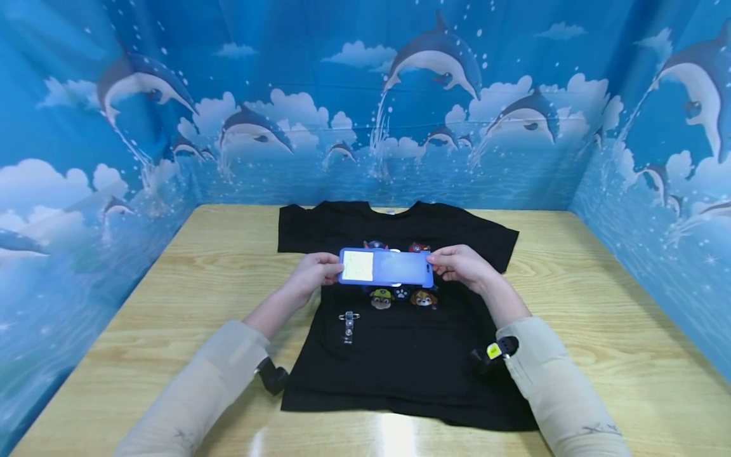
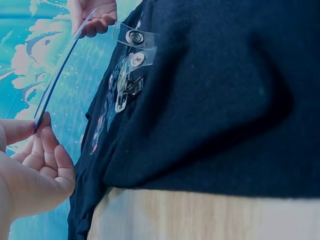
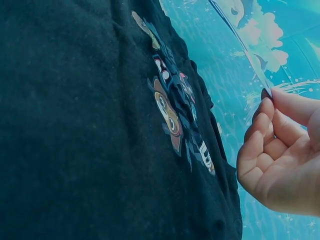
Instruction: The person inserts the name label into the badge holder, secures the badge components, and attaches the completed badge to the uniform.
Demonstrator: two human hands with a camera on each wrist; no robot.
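A flat blue badge holder point(image 1: 402, 268) with a pale panel at its left end is held lengthwise above the black T-shirt point(image 1: 411, 355). My left hand point(image 1: 314, 274) pinches its left end between thumb and fingers. At the opposite end, the right hand point(image 1: 459, 265) pinches the right edge; the right wrist view shows thumb and index finger meeting on it. From the left wrist the badge holder point(image 2: 62, 70) appears edge-on, thin and slightly bowed. On the shirt's lower left lies a badge clip point(image 1: 349, 327) with a clear snap strap and a metal pin.
The T-shirt lies spread on a wood-grain table point(image 1: 228, 254), its cartoon print point(image 1: 381, 298) partly hidden behind the badge holder. A blue dolphin-patterned curtain point(image 1: 320, 95) encloses the back and sides. A wrist camera point(image 1: 273, 376) is strapped near the left cuff.
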